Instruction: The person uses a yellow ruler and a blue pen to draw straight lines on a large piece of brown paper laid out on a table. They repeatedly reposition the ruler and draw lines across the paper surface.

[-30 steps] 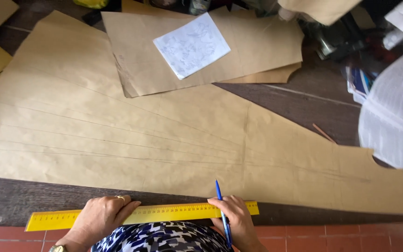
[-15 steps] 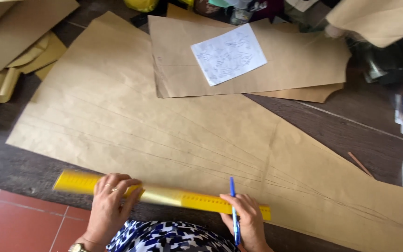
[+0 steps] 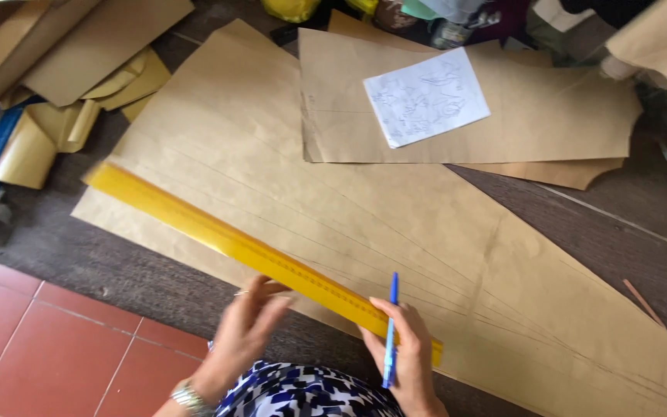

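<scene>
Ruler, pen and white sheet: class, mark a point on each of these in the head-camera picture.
Ruler [image 3: 218,235]: head view, middle of its yellow face.
Pen [image 3: 391,324]: head view, blue barrel above the right hand's fingers.
White sheet [image 3: 426,98]: head view, centre of the sketched page.

Right hand [image 3: 404,347] gripping blue pen [image 3: 391,328], yellow ruler [image 3: 248,251], brown paper [image 3: 364,224]

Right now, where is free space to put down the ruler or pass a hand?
Free: dark table between large brown paper and upper sheets; red tile floor left of the left hand. Crowded: paper scraps top left, clutter along the top.
</scene>
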